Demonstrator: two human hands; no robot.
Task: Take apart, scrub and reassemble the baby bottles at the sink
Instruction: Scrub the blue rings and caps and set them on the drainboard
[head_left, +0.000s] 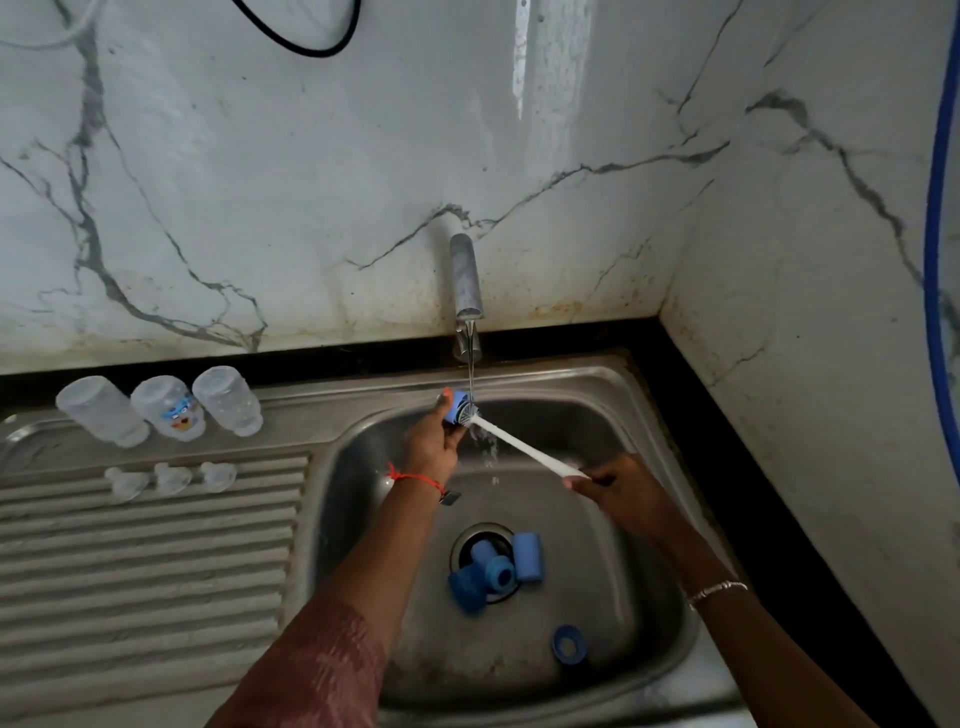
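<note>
white veined marble walls (260, 156) | black countertop (727, 467) | stained corner (667, 296)

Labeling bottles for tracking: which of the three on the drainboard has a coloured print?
The middle bottle: it bears a blue-and-orange cartoon print; the left bottle and right bottle show no colour.

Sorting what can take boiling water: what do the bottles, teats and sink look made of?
Bottles: likely clear plastic, slightly cloudy; you see through them, and one bears a printed cartoon. Teats: probably silicone, translucent and glossy, though too small to be sure. Sink: stainless steel, brushed grey with dull reflections and pressed drainer ribs.
</note>
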